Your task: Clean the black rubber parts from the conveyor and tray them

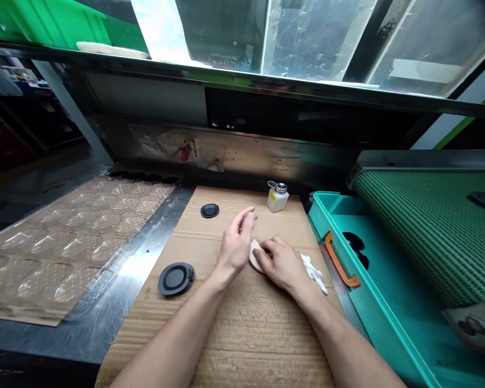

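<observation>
No words, numbers or brands can be read anywhere. The only label is a small yellow sticker (272, 197) on the white plastic dispenser bottle (277, 200), which stands on the cardboard beyond the right grip (281, 264). Dark marks show on the sticker, but they are too small to read. The bottle's metal pump top shows no readable marking. Farther beyond the grip, a red mark (185, 154) sits on a scuffed, taped patch of the metal panel (246, 156), and no sign can be made out there.
</observation>
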Demonstrator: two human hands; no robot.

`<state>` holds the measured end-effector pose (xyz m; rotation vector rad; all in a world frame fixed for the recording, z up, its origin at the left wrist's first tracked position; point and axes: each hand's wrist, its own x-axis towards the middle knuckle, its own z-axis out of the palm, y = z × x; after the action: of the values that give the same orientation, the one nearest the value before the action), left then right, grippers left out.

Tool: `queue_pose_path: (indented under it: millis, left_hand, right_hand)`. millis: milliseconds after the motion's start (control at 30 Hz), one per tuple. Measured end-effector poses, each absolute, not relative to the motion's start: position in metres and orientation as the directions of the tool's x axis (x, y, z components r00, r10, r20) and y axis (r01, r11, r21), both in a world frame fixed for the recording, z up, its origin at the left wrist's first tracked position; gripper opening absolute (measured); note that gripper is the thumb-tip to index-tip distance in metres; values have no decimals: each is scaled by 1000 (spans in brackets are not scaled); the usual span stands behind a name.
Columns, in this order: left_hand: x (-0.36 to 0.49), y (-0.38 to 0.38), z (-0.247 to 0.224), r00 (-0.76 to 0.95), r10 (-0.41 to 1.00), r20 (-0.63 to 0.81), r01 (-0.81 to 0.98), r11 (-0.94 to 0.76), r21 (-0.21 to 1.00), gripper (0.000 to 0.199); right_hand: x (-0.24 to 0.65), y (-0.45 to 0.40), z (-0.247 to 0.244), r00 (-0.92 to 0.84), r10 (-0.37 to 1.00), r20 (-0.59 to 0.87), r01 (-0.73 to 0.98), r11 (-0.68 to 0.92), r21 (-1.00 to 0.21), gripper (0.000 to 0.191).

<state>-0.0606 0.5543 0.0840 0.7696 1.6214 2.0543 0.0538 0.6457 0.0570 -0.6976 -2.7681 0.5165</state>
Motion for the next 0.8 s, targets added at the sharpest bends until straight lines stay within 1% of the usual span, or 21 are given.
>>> queue_pose_path:
  millis: [33, 67, 100, 133, 200, 267, 300, 333, 367, 400, 467, 533, 600, 667, 800]
  left_hand:
    - [-67, 555, 85, -743, 670, 0, -234, -260, 937, 44]
    - [-73, 555, 85, -681, 719, -137, -455, -269, 849, 46]
    - [-80, 555, 85, -603, 764, -230, -621, -268, 737, 46]
    - [-85, 555, 85, -531, 798, -285, -732, -262, 629, 44]
    - [-93, 554, 84, -444, 830, -338, -840, -255, 479, 39]
    - [-95, 553, 84, -395, 840, -373, -886, -241, 396, 37]
    - [-95, 553, 84, -368, 845, -389, -903, -225, 365, 37]
    - [-94, 553, 84, -337, 852, -401, -918, -204, 340, 39]
    - [-92, 553, 84, -305, 859, -410, -930, -177, 321, 41]
    - [-91, 553, 85, -270, 868, -417, -940, -143, 310, 43]
    - [-88, 554, 85, -193, 881, -432, -948, -54, 313, 49]
    - [-85, 555, 84, -133, 881, -454, -938, 35, 344, 54]
    - [-81, 557, 83, -95, 874, -477, -921, 104, 376, 57]
    - [-77, 559, 82, -82, 864, -497, -907, 142, 396, 60]
    - [-71, 562, 82, -106, 847, -521, -900, 140, 412, 62]
  right_hand:
    - [55, 646, 60, -858, 495, 142, 413, 826, -385, 30]
    - [57, 648, 65, -852, 505, 140, 428, 824, -371, 31]
    - [61, 651, 69, -841, 522, 144, 452, 823, -345, 32]
    - [66, 656, 74, -825, 544, 153, 485, 820, -304, 31]
    - [78, 670, 83, -784, 604, 145, 578, 794, -188, 28]
    - [90, 685, 87, -752, 657, 46, 651, 753, -94, 23]
    - [95, 692, 87, -751, 660, -23, 659, 747, -85, 18]
    - [97, 697, 87, -766, 638, -77, 643, 758, -110, 14]
    - [98, 701, 87, -795, 599, -92, 606, 778, -166, 12]
    - [97, 703, 86, -832, 552, -57, 548, 802, -239, 13]
    - [91, 701, 86, -875, 475, 95, 407, 827, -388, 15]
    - [85, 696, 88, -862, 455, 222, 293, 806, -514, 21]
    - [79, 689, 90, -841, 468, 270, 231, 763, -604, 26]
    - [77, 684, 91, -823, 489, 288, 212, 735, -644, 29]
    - [76, 680, 89, -797, 536, 279, 242, 706, -665, 34]
